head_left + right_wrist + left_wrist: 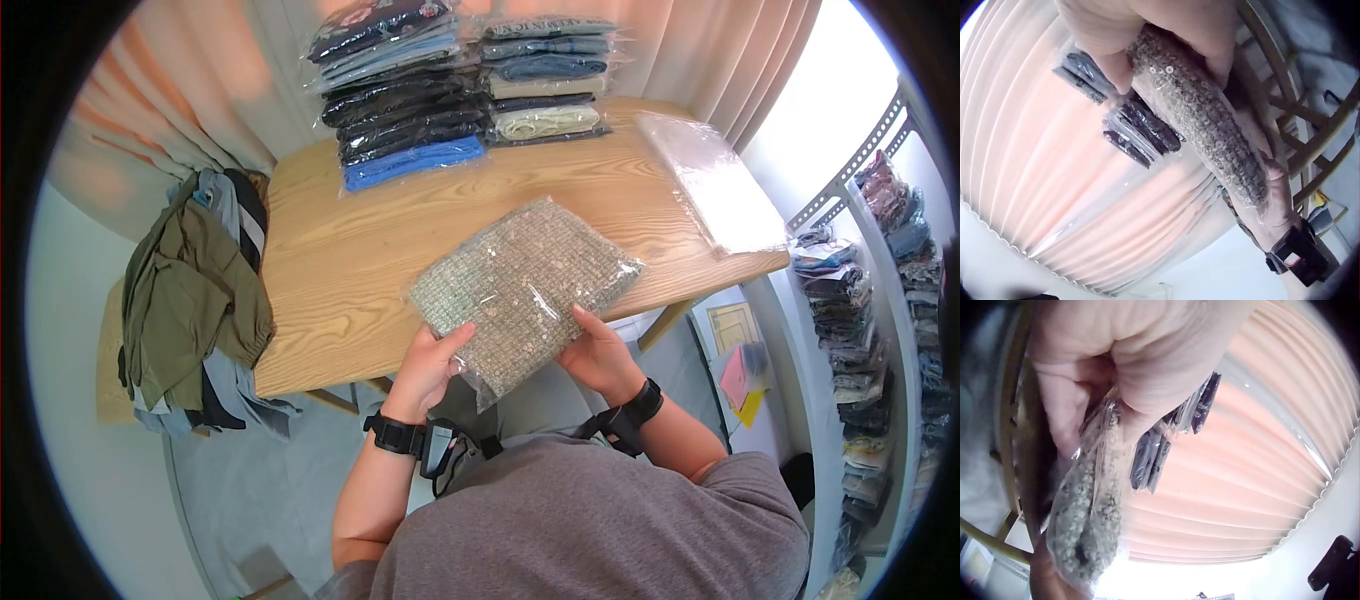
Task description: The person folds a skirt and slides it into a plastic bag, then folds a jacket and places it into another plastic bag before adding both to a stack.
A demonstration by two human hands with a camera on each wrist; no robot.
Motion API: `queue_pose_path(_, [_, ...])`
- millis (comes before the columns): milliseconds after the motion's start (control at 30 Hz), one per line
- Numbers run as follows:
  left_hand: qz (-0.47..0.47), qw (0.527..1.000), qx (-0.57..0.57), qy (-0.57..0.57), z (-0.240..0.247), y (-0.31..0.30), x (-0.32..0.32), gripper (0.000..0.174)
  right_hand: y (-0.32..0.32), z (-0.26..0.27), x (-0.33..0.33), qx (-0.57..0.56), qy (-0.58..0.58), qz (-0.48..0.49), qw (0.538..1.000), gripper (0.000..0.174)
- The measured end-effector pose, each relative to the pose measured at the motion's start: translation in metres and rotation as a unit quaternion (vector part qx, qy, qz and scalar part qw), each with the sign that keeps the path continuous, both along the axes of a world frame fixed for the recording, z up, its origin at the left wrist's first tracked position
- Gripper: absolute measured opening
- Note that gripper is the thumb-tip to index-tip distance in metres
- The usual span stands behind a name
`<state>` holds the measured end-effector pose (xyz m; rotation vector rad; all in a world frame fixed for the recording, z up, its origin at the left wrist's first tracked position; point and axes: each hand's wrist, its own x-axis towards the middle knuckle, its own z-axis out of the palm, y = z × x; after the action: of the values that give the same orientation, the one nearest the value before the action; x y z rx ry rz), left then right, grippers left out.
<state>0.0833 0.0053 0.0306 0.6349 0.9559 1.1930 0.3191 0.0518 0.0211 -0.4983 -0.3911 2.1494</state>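
A folded sequined garment in a clear plastic bag, greenish beige, is held up in front of the body near the table's front edge. The left hand grips its lower left corner, thumb on top. On the other side the right hand grips the lower right edge, thumb also on top. From the left wrist view the bagged garment shows edge on, with the left hand around its near end. In the right wrist view the right hand pinches the bag's thick edge between thumb and fingers.
Two stacks of bagged folded clothes, a left stack and a right stack, stand at the back of the wooden table. Flat clear bags lie at right. Loose clothes hang at left. Shelves with packed garments stand at right.
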Motion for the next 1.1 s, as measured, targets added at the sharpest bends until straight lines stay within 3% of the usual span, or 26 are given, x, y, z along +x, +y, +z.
queue_pose_path(100, [-0.011, 0.997, -0.012, 0.077, -0.001, -0.001, -0.005, 0.033, 0.003, 0.001, 0.000, -0.004, -0.024, 0.000, 1.000, 0.042])
queue_pose_path(200, [0.009, 0.997, -0.050, 0.063, -0.001, -0.002, -0.013, 0.033, 0.009, 0.024, -0.002, 0.000, -0.023, -0.006, 1.000, 0.042])
queue_pose_path(333, [0.022, 0.997, 0.022, 0.075, 0.018, -0.004, -0.035, 0.036, 0.029, 0.064, 0.010, 0.015, -0.008, -0.003, 1.000, 0.040])
queue_pose_path(433, [0.136, 0.962, 0.018, 0.236, 0.002, 0.002, -0.066, 0.038, 0.060, 0.093, 0.022, 0.084, -0.012, 0.006, 0.996, 0.040])
queue_pose_path(467, [0.137, 0.962, 0.025, 0.236, -0.007, 0.003, -0.074, 0.038, 0.071, 0.108, 0.024, 0.091, -0.011, 0.005, 0.996, 0.040])
queue_pose_path(567, [0.241, 0.916, 0.062, 0.314, -0.023, 0.008, -0.084, 0.029, 0.108, 0.169, 0.022, 0.198, -0.008, -0.089, 0.976, 0.040])
queue_pose_path(733, [0.259, 0.884, 0.088, 0.379, -0.025, 0.005, -0.072, 0.022, 0.211, 0.244, 0.000, 0.269, 0.064, -0.187, 0.943, 0.036])
queue_pose_path(800, [0.265, 0.769, 0.178, 0.553, -0.037, 0.007, -0.071, 0.021, 0.253, 0.264, -0.018, 0.263, 0.079, -0.192, 0.942, 0.035])
queue_pose_path(933, [0.269, 0.765, 0.145, 0.567, -0.022, 0.005, -0.064, 0.020, 0.371, 0.259, -0.043, 0.260, 0.114, -0.186, 0.941, 0.033])
queue_pose_path(1000, [0.289, 0.764, 0.149, 0.557, -0.024, 0.005, -0.065, 0.019, 0.442, 0.234, -0.051, 0.209, 0.064, -0.168, 0.961, 0.032])
queue_pose_path(1067, [0.273, 0.767, 0.143, 0.563, -0.024, 0.003, -0.064, 0.019, 0.476, 0.209, -0.048, 0.224, -0.226, -0.187, 0.929, 0.031])
queue_pose_path(1100, [0.279, 0.762, 0.148, 0.565, -0.024, 0.004, -0.064, 0.018, 0.473, 0.208, -0.053, 0.217, -0.246, -0.194, 0.925, 0.030])
